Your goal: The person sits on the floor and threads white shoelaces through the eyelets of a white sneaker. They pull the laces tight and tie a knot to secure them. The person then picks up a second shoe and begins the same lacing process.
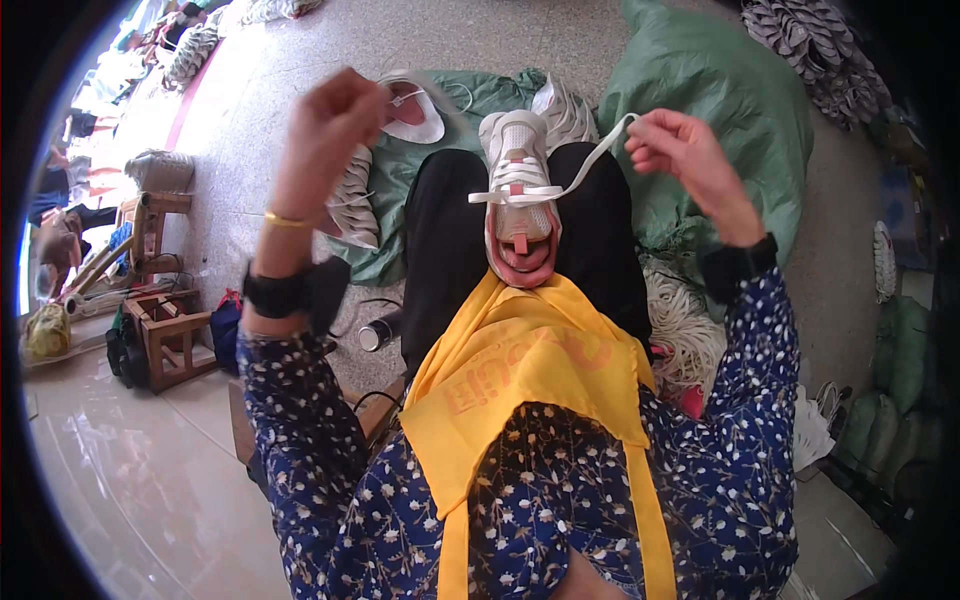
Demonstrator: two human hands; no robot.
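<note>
Shoe (518,190): upper ctr. of frame, between black trouser legs (440,230); long axis approx. vert., opening toward lower edge. R hand (680,145), upper right, is nearer; pinches lace (594,158) running down-left to shoe. L hand (345,105), upper left: blurred, grip can't be told. Adj.: green sack (715,80) behind R hand; yellow apron (540,350) below shoe. No obstr. visible betw. R hand & shoe.

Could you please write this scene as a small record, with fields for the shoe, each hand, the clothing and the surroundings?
Shoe: pale with pink parts, between the knees, opening toward the person
Right hand: pinches a white lace that runs to the shoe
Left hand: raised, motion-blurred; its grip cannot be told
Clothing: yellow apron, black trousers
Surroundings: large green sack and bundled pale cords, both toward the right
</note>
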